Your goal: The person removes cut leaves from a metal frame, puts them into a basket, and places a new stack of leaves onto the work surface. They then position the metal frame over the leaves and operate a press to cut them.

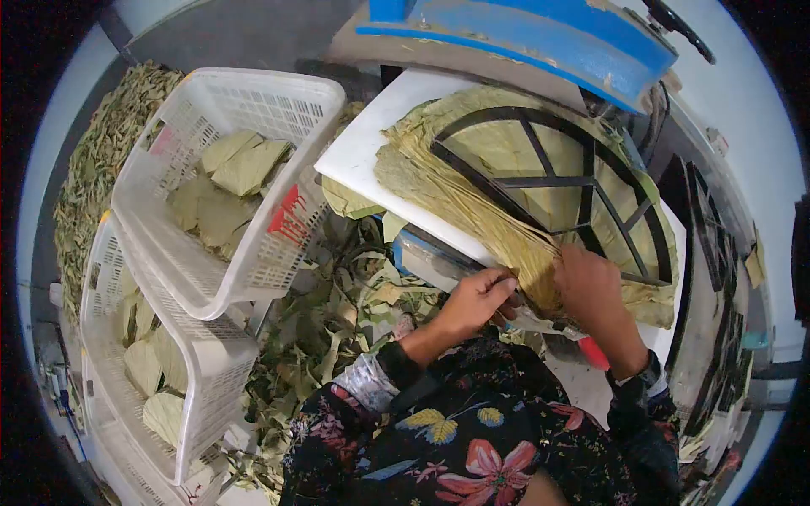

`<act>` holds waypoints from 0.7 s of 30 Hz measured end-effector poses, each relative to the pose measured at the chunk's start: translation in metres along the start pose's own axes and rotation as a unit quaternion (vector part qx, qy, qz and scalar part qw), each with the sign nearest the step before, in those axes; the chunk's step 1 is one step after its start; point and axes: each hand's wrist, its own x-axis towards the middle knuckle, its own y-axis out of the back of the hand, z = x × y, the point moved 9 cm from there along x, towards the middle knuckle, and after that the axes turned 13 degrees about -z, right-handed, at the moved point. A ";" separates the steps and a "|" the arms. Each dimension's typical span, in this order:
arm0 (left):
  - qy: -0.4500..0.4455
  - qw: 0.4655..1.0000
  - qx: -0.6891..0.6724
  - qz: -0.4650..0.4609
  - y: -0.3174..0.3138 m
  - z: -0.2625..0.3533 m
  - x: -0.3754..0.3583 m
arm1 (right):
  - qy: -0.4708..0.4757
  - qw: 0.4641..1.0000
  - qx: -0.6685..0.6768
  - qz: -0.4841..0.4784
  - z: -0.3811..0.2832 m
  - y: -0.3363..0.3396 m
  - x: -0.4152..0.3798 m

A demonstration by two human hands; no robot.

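Observation:
A thick stack of large dried leaves lies on a white board, its lower edge gathered into folds. On top of the stack rests a black fan-shaped cutting die with several inner bars. My left hand is closed at the near edge of the board, thumb against the folded leaf ends; its fingertips are partly hidden. Close by, my right hand has its fingers curled down on the leaf ends beside the die's lower corner.
A blue machine stands behind the board. To the left, an upper white basket and a lower basket hold cut leaf pieces. Leaf scraps litter the floor. More black dies lean at the right.

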 end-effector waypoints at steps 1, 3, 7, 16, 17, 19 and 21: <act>0.031 0.999 -0.025 0.001 -0.001 0.000 0.002 | 0.005 1.000 0.012 0.015 0.000 0.002 -0.001; 0.048 0.999 -0.012 0.005 0.000 0.006 0.007 | -0.002 0.999 0.052 0.008 0.002 0.001 -0.002; 0.044 0.999 0.023 0.021 0.001 0.010 0.015 | -0.024 0.995 0.085 -0.044 0.005 -0.008 0.001; 0.078 0.995 0.048 -0.027 -0.010 0.032 0.016 | 0.028 0.999 0.027 0.008 -0.027 0.003 -0.013; 0.080 0.995 0.049 -0.029 -0.012 0.034 0.016 | 0.025 0.999 0.029 0.008 -0.026 0.001 -0.012; 0.041 0.998 0.049 -0.022 -0.014 0.042 0.017 | 0.010 0.999 0.018 0.035 -0.023 0.003 -0.011; 0.034 0.996 0.069 -0.044 -0.015 0.043 0.017 | -0.008 0.999 0.033 0.029 -0.013 -0.001 -0.007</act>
